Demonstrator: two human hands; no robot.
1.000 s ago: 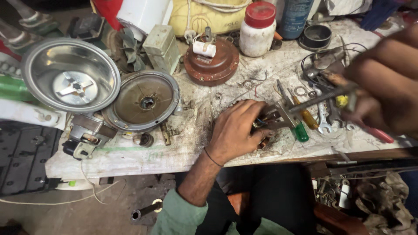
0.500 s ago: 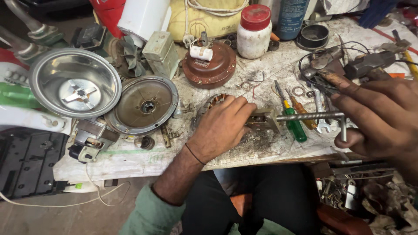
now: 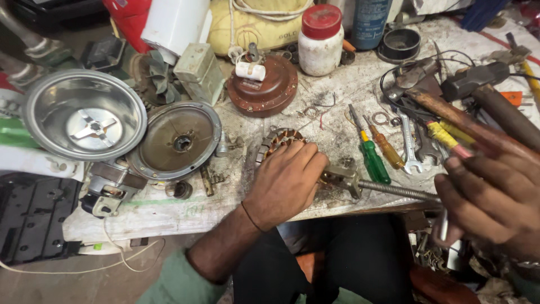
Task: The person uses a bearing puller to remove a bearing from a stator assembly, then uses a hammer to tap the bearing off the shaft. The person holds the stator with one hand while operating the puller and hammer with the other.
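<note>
Since the earlier frame, the right hand (image 3: 495, 202) has dropped lower and closer to the camera, to the near right edge of the worktop (image 3: 169, 211), and the view has drifted a little to the left; the left hand (image 3: 287, 180) sits on the same part as before.

From the head camera, the left hand is closed over a motor winding (image 3: 279, 138), a ring of copper coils near the middle of the worktop's front edge, pressing it down. A threaded rod (image 3: 394, 190) with a metal bracket at its inner end runs from just beside that hand towards the right hand. The right hand's fingers are curled around the rod's outer end and a short metal crossbar below it, though blur hides the exact grip.

By my reading, the step in hand is working the rod tool against the winding, with the left hand steadying the part. The next move seems to call for a firm hold on the coils while the right hand turns or pulls the rod in line, without letting it slip.

Just behind the rod lie a green screwdriver (image 3: 371, 157), an orange screwdriver (image 3: 387, 150) and a spanner (image 3: 409, 147). A hammer (image 3: 467, 115) lies towards the right edge. A steel bowl with a blade (image 3: 84, 115) and a round metal cover (image 3: 174, 141) sit at the left, and a red-capped white bottle (image 3: 320, 39) stands at the far edge.
</note>
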